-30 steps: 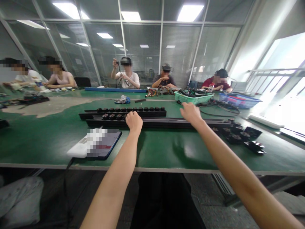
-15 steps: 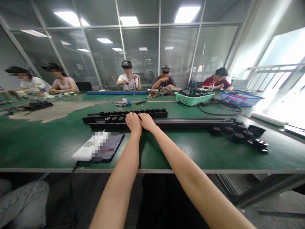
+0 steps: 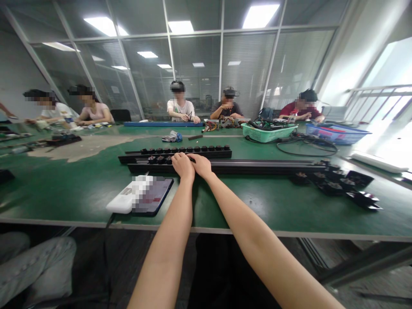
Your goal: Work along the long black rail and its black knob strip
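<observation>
Two long black rails lie across the green table (image 3: 251,201). The near rail (image 3: 257,166) holds a few black socket modules at its left end; the far rail (image 3: 180,151) is filled with several. My left hand (image 3: 183,165) and my right hand (image 3: 201,165) press side by side on the near rail, just right of its last module. Both hands have their fingers curled down over the rail; what sits under the fingertips is hidden.
A phone on a white power bank (image 3: 141,199) lies near the front edge on the left. Loose black socket modules (image 3: 337,185) are heaped at the right. A green basket (image 3: 268,131), blue tray (image 3: 334,133) and cables sit further back. Several people work across the table.
My right hand came from far right on the table to beside my left hand on the near rail. Since half a second ago both hands have hardly moved.
</observation>
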Available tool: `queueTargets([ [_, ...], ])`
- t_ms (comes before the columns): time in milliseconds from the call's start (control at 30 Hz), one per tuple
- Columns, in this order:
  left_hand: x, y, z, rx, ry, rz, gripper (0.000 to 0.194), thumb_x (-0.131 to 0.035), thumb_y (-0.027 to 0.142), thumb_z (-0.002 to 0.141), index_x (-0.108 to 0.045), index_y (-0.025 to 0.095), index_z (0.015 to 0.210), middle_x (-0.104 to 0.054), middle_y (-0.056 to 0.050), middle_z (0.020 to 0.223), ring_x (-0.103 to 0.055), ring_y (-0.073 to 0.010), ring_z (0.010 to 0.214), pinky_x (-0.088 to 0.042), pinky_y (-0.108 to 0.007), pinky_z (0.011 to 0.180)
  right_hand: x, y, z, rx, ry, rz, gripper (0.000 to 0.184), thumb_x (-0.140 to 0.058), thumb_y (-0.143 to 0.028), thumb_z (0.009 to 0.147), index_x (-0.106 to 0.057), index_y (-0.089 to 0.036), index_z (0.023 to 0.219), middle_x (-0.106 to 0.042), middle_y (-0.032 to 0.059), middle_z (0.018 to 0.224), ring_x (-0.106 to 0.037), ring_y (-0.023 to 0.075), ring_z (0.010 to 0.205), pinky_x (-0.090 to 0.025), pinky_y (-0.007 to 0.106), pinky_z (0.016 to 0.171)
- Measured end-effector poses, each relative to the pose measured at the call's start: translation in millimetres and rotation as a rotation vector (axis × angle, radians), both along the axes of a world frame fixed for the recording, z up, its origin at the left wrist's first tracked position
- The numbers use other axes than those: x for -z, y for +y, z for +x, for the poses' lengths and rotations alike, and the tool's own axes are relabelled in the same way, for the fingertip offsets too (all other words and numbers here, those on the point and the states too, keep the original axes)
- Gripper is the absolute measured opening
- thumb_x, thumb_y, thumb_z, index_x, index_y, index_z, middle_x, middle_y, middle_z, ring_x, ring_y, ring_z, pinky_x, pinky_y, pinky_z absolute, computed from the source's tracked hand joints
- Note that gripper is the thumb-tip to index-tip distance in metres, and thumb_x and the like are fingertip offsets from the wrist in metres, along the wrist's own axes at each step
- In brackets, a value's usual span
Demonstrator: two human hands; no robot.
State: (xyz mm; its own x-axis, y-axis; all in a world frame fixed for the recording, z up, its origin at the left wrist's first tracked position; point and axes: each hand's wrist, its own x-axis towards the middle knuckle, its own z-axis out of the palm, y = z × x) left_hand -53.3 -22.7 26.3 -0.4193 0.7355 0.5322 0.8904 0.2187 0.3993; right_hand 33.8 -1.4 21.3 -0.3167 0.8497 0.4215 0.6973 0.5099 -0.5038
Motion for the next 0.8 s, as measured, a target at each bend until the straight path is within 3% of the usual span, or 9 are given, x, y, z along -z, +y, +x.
queueTargets([
  [167, -0.1, -0.7, -0.2, -0.001, 0.009, -0.014, 0.042, -0.031, 0.008, 0.105, -0.066, 0.006, 0.129, -0.064, -0.022, 0.134, -0.055, -0.0327, 0.131, -0.048, -0.041, 0.108, 1.6, 1.6, -1.5, 0.007, -0.005, -0.008, 0.043, -0.052, -0.032, 0.103, -0.068, -0.041, 0.142, -0.066, -0.0058, 0.148, -0.063, 0.0231, 0.132, -0.050, 0.036, 0.111],
  [467, 5.6, 5.1, -0.5, -0.009, 0.038, 0.004, 0.041, -0.033, 0.009, 0.106, -0.067, 0.005, 0.129, -0.064, -0.022, 0.133, -0.056, -0.0325, 0.130, -0.051, -0.041, 0.105, 6.9, 7.8, 1.1, -0.060, 0.059, 0.018, 0.042, -0.054, -0.023, 0.103, -0.069, -0.028, 0.142, -0.066, 0.0025, 0.148, -0.062, 0.0222, 0.133, -0.047, 0.033, 0.115],
  [800, 11.2, 13.5, -1.0, -0.010, 0.014, 0.048, 0.037, -0.039, 0.013, 0.107, -0.070, 0.008, 0.125, -0.064, -0.021, 0.131, -0.056, -0.0332, 0.129, -0.053, -0.044, 0.104, 10.3, 13.0, 3.2, -0.078, 0.128, 0.044, 0.041, -0.057, -0.013, 0.099, -0.073, -0.024, 0.135, -0.070, 0.0055, 0.141, -0.063, 0.0199, 0.131, -0.046, 0.031, 0.116],
])
